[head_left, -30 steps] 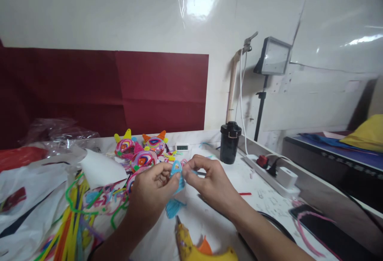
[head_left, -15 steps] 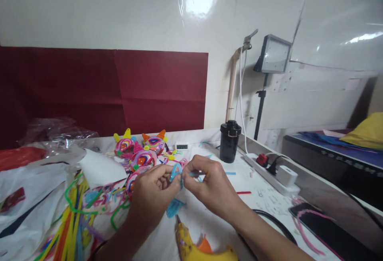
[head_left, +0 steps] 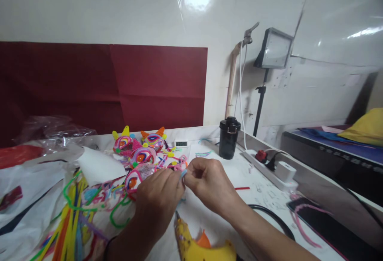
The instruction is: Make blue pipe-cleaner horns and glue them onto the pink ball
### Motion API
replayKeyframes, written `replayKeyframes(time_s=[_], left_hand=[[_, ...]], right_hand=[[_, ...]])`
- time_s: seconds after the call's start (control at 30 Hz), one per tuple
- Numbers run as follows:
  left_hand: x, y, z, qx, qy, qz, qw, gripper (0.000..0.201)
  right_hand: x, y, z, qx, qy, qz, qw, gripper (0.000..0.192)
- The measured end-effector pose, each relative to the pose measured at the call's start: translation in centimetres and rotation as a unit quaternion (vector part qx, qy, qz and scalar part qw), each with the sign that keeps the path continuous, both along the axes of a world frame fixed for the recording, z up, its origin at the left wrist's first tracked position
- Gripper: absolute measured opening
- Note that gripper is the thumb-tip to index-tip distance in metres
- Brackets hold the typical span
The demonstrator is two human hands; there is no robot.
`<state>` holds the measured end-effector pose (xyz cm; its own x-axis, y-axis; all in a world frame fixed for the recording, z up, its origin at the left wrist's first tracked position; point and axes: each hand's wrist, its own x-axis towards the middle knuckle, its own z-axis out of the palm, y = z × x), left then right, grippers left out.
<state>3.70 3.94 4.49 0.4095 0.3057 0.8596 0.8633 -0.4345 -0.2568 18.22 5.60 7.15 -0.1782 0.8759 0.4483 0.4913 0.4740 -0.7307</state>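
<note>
At the worktable: a person sits over a litter of craft pieces, both hands meeting at centre frame.
Left hand (head_left: 160, 199): fingers curled shut, pinching one side of a light-blue pipe cleaner (head_left: 183, 173) that pokes out between the two hands.
Right hand (head_left: 209, 185): closed likewise, thumb and forefinger nipping the same blue strand; knuckles nearly touch the left hand's.
Blue piece: held just above the tabletop (head_left: 239, 171), mostly hidden by the fingers; its shape cannot be told.
At 6 o'clock of the hands: a yellow glue gun (head_left: 197, 247) lies with its nozzle pointing up toward them.
At 11 o'clock: finished swirl-patterned ornaments (head_left: 140, 149) in pink, yellow and orange.
At 8 o'clock: loose pipe cleaners (head_left: 72, 221) in many colours.
At 1 o'clock: a black lidded cup (head_left: 229, 138); beyond it, a white power strip (head_left: 275, 169).
Step in hand: judged to be bending or twisting the blue strand into shape.
Next move calls for: a firm pinch on both sides and small, controlled turns, with the glue gun within reach.
</note>
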Motion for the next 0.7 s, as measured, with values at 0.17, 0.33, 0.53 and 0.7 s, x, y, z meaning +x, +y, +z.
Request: replayKeyframes(time_s=[0.17, 0.33, 0.53, 0.7], left_hand=[[-0.1, 0.0, 0.8, -0.075, -0.105, -0.003, 0.992, 0.017], [-0.2, 0.0, 2.2, -0.357, -0.342, -0.088, 0.865, 0.012], [-0.8, 0.7, 2.1, -0.481, -0.455, -0.157, 0.733, 0.011], [-0.3, 0.1, 2.6, -0.536, -0.499, -0.198, 0.652, 0.011]], right_hand=[[0.9, 0.2, 0.3, -0.001, -0.014, 0.099, 0.995, 0.021], [3.4, 0.5, 1.8, -0.084, -0.013, 0.291, 0.953, 0.023], [5.0, 1.6, 2.5, -0.113, 0.008, 0.344, 0.932, 0.019], [4.0, 2.3, 1.4, -0.033, 0.042, 0.31, 0.949, 0.01]])
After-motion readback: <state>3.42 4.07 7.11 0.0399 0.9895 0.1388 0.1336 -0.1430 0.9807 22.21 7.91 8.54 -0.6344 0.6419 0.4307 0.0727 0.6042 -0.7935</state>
